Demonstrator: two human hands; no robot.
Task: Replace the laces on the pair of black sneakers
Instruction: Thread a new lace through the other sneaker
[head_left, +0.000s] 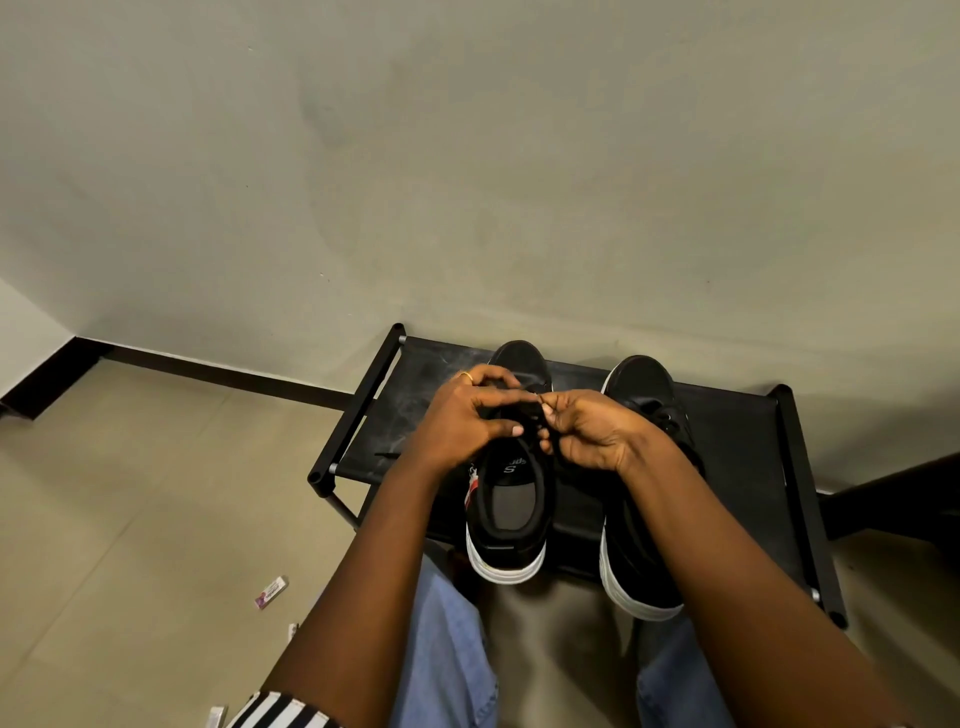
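Two black sneakers (506, 499) on our bench (737, 447), side by side, toes toward its far edge. Left hand (467, 415) and right hand (587, 431) pinch the lace (530, 415) over the left-side sneaker.

We think we are in a home — a plain wall (467, 156), a tiled floor (130, 493), a small black shoe rack (737, 441).

Sneakers (511, 499) under my hands: matt black cloth-like uppers, smooth white rubbery soles. Rack (737, 441): matt black fabric shelf, scuffed dusty grey, on black tubes. My jeans (447, 654): faded blue denim. Floor (130, 493): smooth beige tile.
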